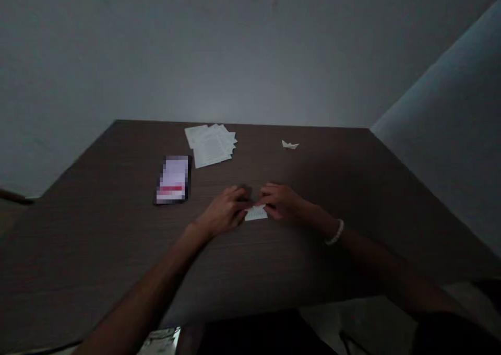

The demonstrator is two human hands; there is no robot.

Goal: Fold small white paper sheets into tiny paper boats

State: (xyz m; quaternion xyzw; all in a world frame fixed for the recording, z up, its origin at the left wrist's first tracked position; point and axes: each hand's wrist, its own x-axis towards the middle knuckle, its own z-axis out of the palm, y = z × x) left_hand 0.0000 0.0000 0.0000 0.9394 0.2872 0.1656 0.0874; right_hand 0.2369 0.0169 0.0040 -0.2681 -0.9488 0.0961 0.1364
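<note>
A small folded piece of paper (pixel 256 213) with rows of print lies on the dark table in front of me. My left hand (pixel 230 209) grips its left side, fingers curled and thumb toward the middle. On the other side my right hand (pixel 282 201) pinches the paper's upper right part, a white beaded bracelet (pixel 335 233) round that wrist. Fingers of both hands hide the paper's upper edge. Beyond the right hand stands a small folded paper boat (pixel 290 145), touched by neither hand.
The brown table (pixel 117 240) reaches back to a grey wall (pixel 250 52). Fanned printed sheets (pixel 212 145) lie at the back, left of centre. A phone or tablet (pixel 173 179) with its screen lit and blurred lies left of my left hand.
</note>
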